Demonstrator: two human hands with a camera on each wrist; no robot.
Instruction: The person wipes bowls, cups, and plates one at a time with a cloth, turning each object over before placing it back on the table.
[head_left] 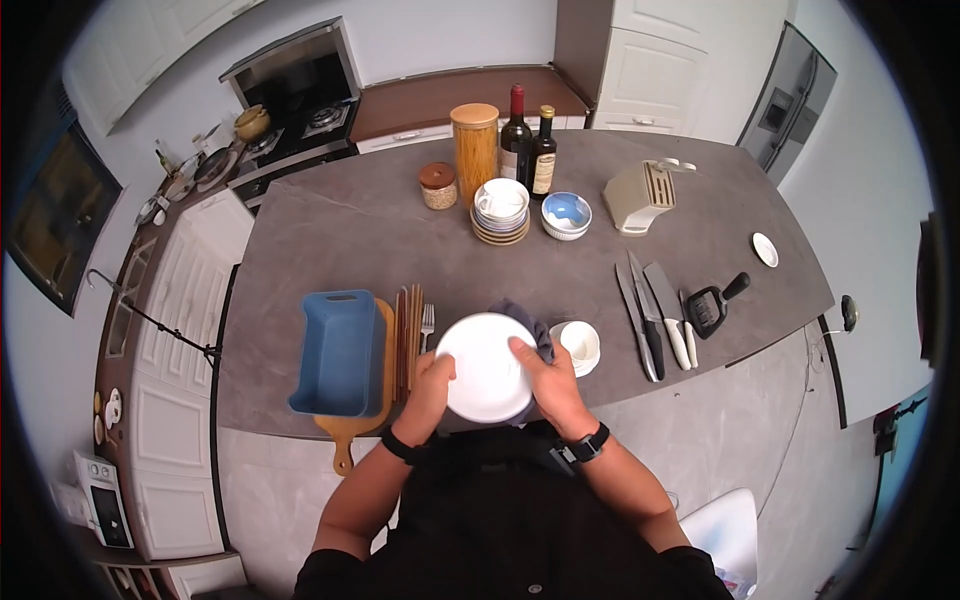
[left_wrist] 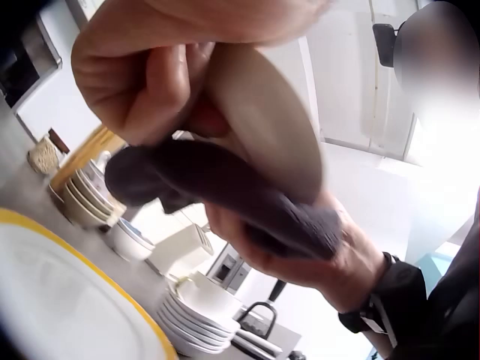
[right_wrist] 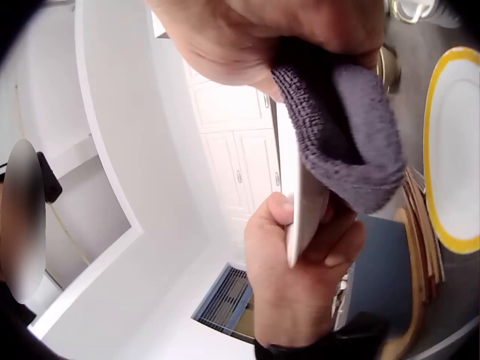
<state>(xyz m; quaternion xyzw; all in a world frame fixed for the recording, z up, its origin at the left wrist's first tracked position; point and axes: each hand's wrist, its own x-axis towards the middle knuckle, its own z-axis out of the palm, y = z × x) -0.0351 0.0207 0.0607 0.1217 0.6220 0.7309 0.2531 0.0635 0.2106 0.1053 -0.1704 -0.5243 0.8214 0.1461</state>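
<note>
A round white plate (head_left: 487, 370) is held up over the near edge of the counter. My left hand (head_left: 432, 388) grips its left edge, thumb on the upper face and fingers curled underneath. On the right side, my right hand (head_left: 555, 385) pinches the rim, thumb on top. A dark grey towel (right_wrist: 352, 135) is bunched in that hand against the plate's underside. Below them, in both wrist views, lies an oval white plate with a yellow rim (left_wrist: 67, 292). A white cup (head_left: 579, 342) on stacked small plates stands just right of the right hand.
Left on the counter are a blue tray (head_left: 342, 355), a wooden board (head_left: 342, 455), chopsticks (head_left: 408, 335) and a fork (head_left: 428, 322). Several knives (head_left: 655, 310) lie right. Stacked dishes (head_left: 500, 225), a bowl (head_left: 567, 215), bottles (head_left: 516, 140) and a knife block (head_left: 638, 205) stand farther back.
</note>
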